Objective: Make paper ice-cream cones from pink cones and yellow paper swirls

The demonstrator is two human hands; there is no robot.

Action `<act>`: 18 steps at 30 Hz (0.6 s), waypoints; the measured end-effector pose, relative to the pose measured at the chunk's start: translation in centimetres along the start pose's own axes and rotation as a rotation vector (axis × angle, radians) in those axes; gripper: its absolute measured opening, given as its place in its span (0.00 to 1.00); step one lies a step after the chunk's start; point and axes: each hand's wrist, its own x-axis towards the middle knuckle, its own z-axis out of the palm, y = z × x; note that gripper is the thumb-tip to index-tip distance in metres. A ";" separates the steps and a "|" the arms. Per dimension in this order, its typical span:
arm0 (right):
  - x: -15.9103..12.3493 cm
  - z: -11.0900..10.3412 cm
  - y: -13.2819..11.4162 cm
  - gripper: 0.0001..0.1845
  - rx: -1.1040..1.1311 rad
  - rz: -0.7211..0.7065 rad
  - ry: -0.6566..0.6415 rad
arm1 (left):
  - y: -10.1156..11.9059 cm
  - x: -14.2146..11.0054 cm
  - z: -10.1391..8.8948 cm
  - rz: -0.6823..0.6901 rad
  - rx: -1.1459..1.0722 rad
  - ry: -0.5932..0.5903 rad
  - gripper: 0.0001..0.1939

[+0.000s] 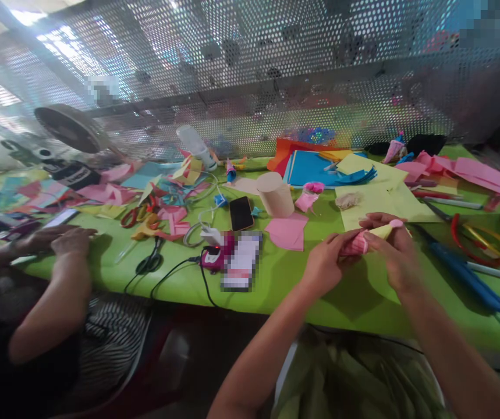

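Note:
My left hand [326,266] and my right hand [393,251] meet above the green table [276,291], both closed on a small rolled paper piece [365,238] that is pink at one end and pale yellow at the other. My left fingers pinch the pink end. My right fingers wrap the yellow end, with a pink tip showing above the thumb. A pale yellow sheet [380,201] lies just behind my hands. A folded pink paper [288,231] lies to the left of them.
A beige paper cylinder [275,194], a black phone [241,213], black scissors [151,261], blue scissors [468,273] and stacked coloured sheets [315,166] crowd the table. Another person's hands [60,240] rest at the left by a phone. Perforated metal screen [250,75] behind.

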 end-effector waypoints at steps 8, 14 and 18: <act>-0.1 -0.1 0.3 0.27 -0.086 -0.021 -0.033 | -0.6 0.2 0.2 -0.016 -0.113 0.033 0.29; -0.1 0.0 0.2 0.34 -0.153 -0.059 -0.015 | -1.1 0.4 0.6 -0.087 -0.323 0.045 0.30; -0.1 0.0 0.3 0.30 -0.106 -0.094 -0.018 | -0.7 0.6 0.6 -0.162 -0.485 0.042 0.30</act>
